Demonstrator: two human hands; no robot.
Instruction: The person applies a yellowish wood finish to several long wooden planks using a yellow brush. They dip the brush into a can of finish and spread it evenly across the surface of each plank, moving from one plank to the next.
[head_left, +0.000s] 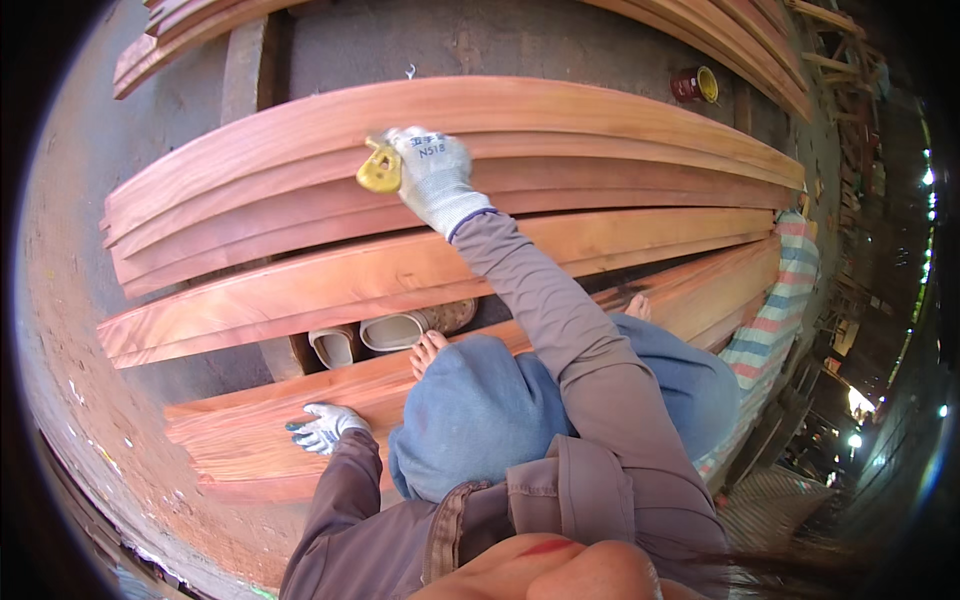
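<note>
I log the right hand (432, 165) at 11 o'clock, fingers curled around a yellow tool (379, 172), over the upper board (600, 108); contact unclear. Left hand (328, 430), 8 o'clock: fingers released, spread on the near board (235, 430). Red can (692, 85): between 1 and 2 o'clock.

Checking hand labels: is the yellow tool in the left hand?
No, the right hand grips the yellow tool, while the left hand lies open on the nearest boards.
</note>
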